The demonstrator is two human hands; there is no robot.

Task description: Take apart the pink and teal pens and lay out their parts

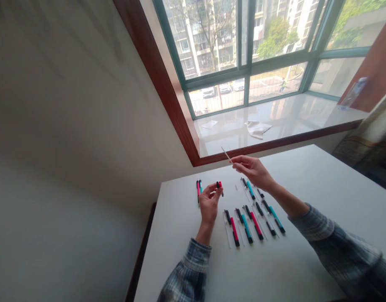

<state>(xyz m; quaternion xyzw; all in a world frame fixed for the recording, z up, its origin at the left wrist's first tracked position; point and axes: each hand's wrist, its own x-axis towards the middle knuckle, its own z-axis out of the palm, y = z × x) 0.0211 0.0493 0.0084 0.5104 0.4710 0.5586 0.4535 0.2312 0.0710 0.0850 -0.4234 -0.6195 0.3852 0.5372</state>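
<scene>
My left hand [209, 203] is raised above the white table [306, 184], fingers pinched round a short red and black pen barrel [219, 185]. My right hand [253, 170] is lifted a little to the right of it, pinching a thin pale pen refill [226, 154] that points up and left. Below my hands, several red and blue pens [247, 224] with black grips lie in a row on the table, thin refills beside them. Two assembled pens [199, 187], one red and one blue, lie apart at the far left.
A glossy window sill [274, 126] behind the table carries a crumpled white cloth [257, 128] and a paper slip [209, 124]. A grey wall runs along the left. A patterned curtain [369, 138] hangs at the right edge.
</scene>
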